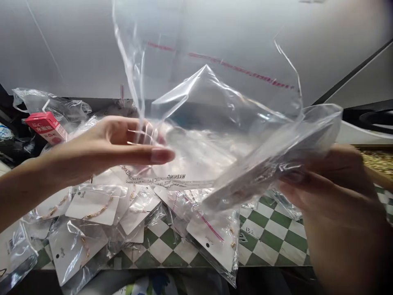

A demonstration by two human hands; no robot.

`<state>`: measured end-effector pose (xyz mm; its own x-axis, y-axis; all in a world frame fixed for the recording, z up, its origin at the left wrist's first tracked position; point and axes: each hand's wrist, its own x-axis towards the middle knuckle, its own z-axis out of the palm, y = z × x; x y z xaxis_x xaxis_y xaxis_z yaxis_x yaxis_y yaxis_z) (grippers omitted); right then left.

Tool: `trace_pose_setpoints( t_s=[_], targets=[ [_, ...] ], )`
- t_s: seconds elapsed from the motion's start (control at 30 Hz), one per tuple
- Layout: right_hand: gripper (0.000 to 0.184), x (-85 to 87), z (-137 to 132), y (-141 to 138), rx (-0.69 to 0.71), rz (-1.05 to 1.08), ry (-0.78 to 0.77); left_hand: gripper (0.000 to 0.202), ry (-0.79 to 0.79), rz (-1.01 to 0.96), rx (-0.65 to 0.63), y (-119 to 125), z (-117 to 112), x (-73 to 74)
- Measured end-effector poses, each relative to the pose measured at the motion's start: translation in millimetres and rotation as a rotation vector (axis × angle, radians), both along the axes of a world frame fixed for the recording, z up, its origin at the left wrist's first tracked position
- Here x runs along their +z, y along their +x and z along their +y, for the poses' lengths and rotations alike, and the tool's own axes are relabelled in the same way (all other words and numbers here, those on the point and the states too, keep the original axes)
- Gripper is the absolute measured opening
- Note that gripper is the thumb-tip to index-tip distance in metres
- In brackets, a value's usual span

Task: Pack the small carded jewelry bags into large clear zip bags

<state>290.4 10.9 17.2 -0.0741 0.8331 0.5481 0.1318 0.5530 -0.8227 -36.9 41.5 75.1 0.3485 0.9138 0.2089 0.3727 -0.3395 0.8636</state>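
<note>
A large clear plastic bag with a red seal strip and printed warning text hangs open in front of me. My left hand holds its left side, thumb stretched along the front and fingers behind the film. My right hand grips the bag's right side together with a small stack of bagged white cards that lies partly inside the bag's mouth. Below, several white jewellery cards in small clear sleeves lie scattered on the table.
The table has a green-and-white checkered cover. A red carton with a straw stands at the back left among crumpled plastic. Something gold and glittery lies at the right edge. A pale wall rises behind.
</note>
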Motion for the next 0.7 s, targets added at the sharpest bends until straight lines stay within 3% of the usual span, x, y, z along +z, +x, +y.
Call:
trace_pose_setpoints(
  t_s=[0.07, 0.17, 0.27, 0.4, 0.57, 0.7],
  targets=[
    [0.016, -1.9, -0.1, 3.7, -0.065, -0.009, 0.038, 0.047, -0.036, -0.038, 0.024, 0.4, 0.9, 1.6],
    [0.008, -3.5, -0.3, 11.5, 0.103, -0.162, -0.019, 0.043, -0.111, -0.093, 0.052, -0.4, 3.8, 1.9],
    [0.013, -1.5, -0.5, 14.2, 0.238, -0.257, -0.128, 0.036, -0.203, -0.19, 0.014, -4.7, 8.8, -0.1],
    [0.014, 2.1, 0.5, 6.8, 0.242, -0.328, -0.152, 0.038, -0.262, -0.237, -0.063, -10.1, 17.7, -6.7],
    [0.012, -2.9, 7.4, 3.7, 0.279, -0.315, -0.234, 0.016, -0.25, -0.239, 0.108, -9.2, 23.8, -18.0],
    [0.01, -10.9, 14.6, 13.4, 0.175, -0.298, -0.343, 0.014, -0.351, -0.238, 0.097, -10.5, 25.4, -31.0]
  ],
)
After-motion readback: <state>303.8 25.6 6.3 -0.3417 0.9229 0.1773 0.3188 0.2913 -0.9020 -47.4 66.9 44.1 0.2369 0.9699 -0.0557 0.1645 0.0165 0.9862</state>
